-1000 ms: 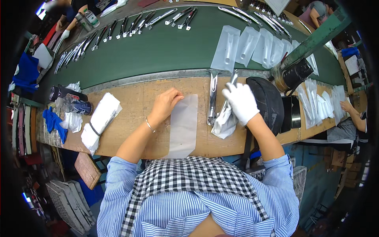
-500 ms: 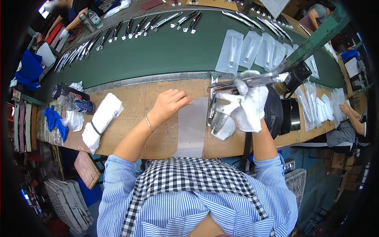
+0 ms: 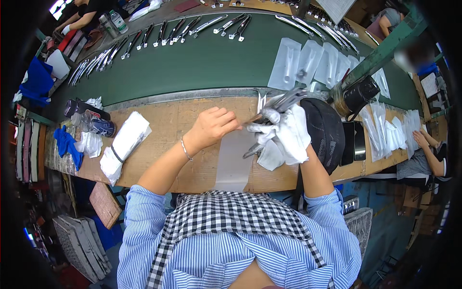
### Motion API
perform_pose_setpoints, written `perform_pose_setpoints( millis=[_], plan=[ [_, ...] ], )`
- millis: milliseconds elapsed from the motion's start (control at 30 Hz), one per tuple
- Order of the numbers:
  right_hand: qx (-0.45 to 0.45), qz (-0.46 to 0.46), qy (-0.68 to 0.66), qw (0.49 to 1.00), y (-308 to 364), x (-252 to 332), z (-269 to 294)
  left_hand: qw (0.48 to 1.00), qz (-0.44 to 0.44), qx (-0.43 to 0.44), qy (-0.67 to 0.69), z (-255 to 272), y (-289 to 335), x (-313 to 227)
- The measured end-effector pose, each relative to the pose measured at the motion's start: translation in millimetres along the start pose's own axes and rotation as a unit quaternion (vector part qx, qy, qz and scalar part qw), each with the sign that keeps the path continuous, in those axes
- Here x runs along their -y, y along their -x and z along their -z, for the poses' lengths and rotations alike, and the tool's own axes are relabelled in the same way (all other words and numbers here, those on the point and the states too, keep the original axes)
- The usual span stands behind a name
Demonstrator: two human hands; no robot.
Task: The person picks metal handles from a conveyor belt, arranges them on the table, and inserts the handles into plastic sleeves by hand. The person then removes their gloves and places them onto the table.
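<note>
My bare left hand (image 3: 216,126) has its fingers pinched together over the upper end of a clear plastic bag (image 3: 233,166). What sits between those fingertips is too small to make out. My right hand (image 3: 286,135), in a white glove with greyed fingertips, is closed around a shiny chrome metal bar (image 3: 284,101), blurred by motion. The bar's tapered end points at my left fingertips and seems to reach them. Behind the glove, another chrome piece (image 3: 261,98) lies mostly hidden at the table's far edge. The bag lies flat on the wooden table (image 3: 192,168).
Several chrome bars (image 3: 175,31) line the green conveyor (image 3: 192,67); bagged ones (image 3: 285,65) lie right. A black cap (image 3: 325,135), phones (image 3: 353,139) and a dark bottle (image 3: 363,91) stand right. A banded white bundle (image 3: 125,144) and bottles (image 3: 98,120) sit left. Co-workers flank the line.
My right hand has brought the metal bar left and lower, toward my left fingertips. My left hand has shifted slightly right. The chrome piece on the table is now mostly covered by the glove.
</note>
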State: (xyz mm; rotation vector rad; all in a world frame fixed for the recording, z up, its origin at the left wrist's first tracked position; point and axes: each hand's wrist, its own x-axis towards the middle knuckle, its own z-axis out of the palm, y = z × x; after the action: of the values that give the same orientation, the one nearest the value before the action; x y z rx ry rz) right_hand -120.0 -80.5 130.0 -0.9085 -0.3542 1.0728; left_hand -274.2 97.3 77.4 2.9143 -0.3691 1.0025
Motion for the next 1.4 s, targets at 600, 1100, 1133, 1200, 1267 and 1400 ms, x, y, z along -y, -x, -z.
perform_pose_setpoints(
  millis=[600, 1100, 1133, 1200, 1267, 1400],
  plan=[
    [0.212, -0.016, 0.462, 0.861, 16, -54, -5, 0.955, 0.075, -0.147, 0.246, 82, -76, 8],
    [-0.012, -0.01, 0.315, 0.949, 22, -75, -7, 0.968, 0.161, -0.112, 0.158, 85, -37, 26],
    [-0.012, -0.008, 0.315, 0.949, 21, -74, -13, 0.967, 0.172, -0.113, 0.147, 88, -35, 29],
    [0.011, 0.001, 0.319, 0.948, 20, -69, -25, 0.969, 0.176, -0.095, 0.143, 87, -30, 30],
    [-0.002, 0.02, 0.33, 0.944, 6, -73, -12, 0.971, 0.18, -0.08, 0.138, 85, -27, 30],
    [-0.012, 0.043, 0.297, 0.954, 11, -78, -16, 0.961, 0.193, -0.098, 0.172, 82, -24, 31]
  ],
)
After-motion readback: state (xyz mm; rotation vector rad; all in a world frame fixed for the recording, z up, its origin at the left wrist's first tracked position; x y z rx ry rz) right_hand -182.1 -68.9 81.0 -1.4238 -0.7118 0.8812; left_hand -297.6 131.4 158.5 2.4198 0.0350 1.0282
